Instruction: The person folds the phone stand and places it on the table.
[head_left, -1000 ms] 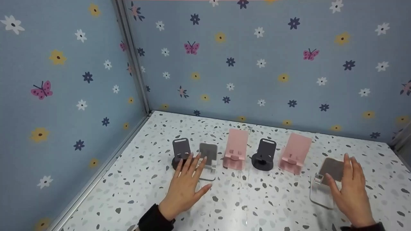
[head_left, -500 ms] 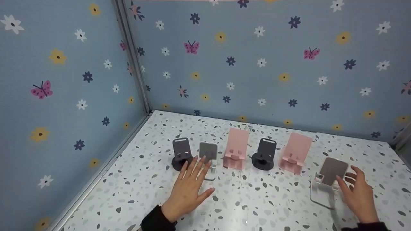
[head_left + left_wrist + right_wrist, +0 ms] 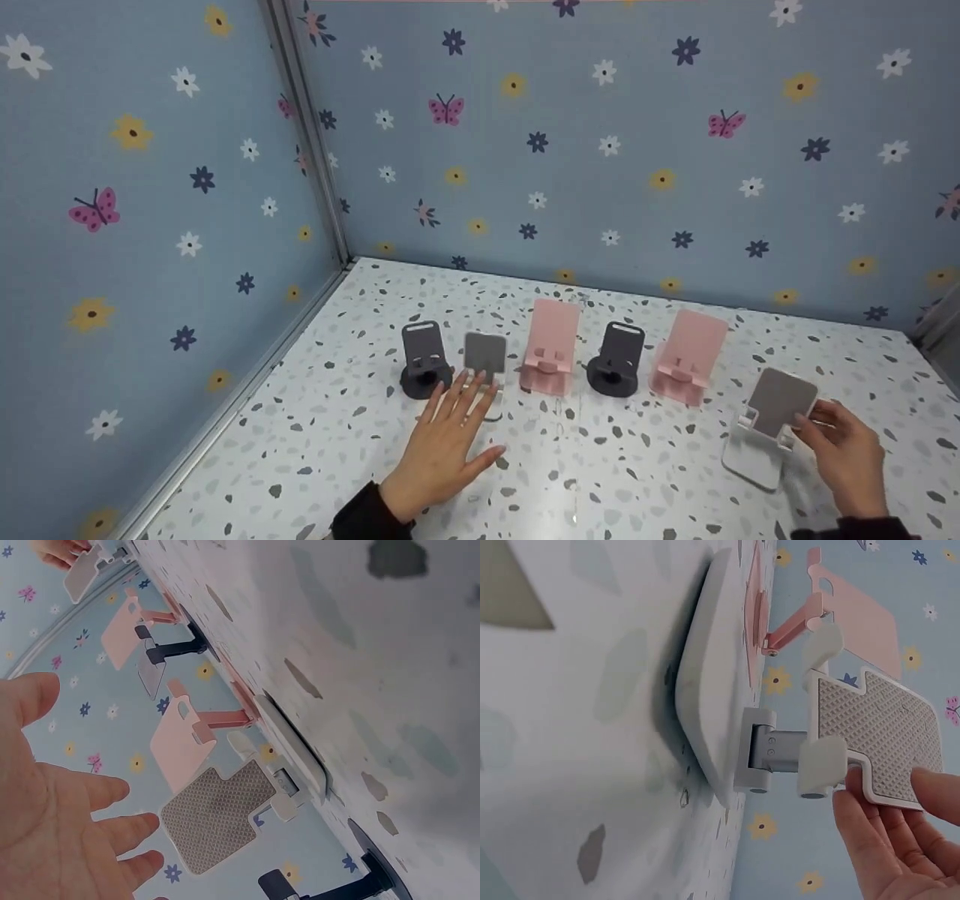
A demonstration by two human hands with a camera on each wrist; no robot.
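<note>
At the right of the table, my right hand (image 3: 847, 454) pinches the side edge of the tilted plate of a white phone stand (image 3: 781, 401). The right wrist view shows my thumb (image 3: 937, 795) on its grey textured pad (image 3: 877, 716) and fingers behind. A dark shadow runs along the white base (image 3: 712, 682); whether it touches the table throughout, I cannot tell. My left hand (image 3: 439, 454) is spread with straight fingers, holding nothing, in front of a second white phone stand (image 3: 486, 351). In the left wrist view, that stand's grey pad (image 3: 217, 817) is apart from the fingers.
Along the row stand a black phone stand (image 3: 424, 349) at the left, a pink one (image 3: 553, 330), another black one (image 3: 621, 349) and another pink one (image 3: 694, 337). The speckled table (image 3: 570, 465) meets flowered panels (image 3: 637, 112) behind and at the left.
My right hand has gone from extended fingers beside the right white phone stand to pinching its plate, and the stand has turned a little. My left hand has shifted slightly toward me.
</note>
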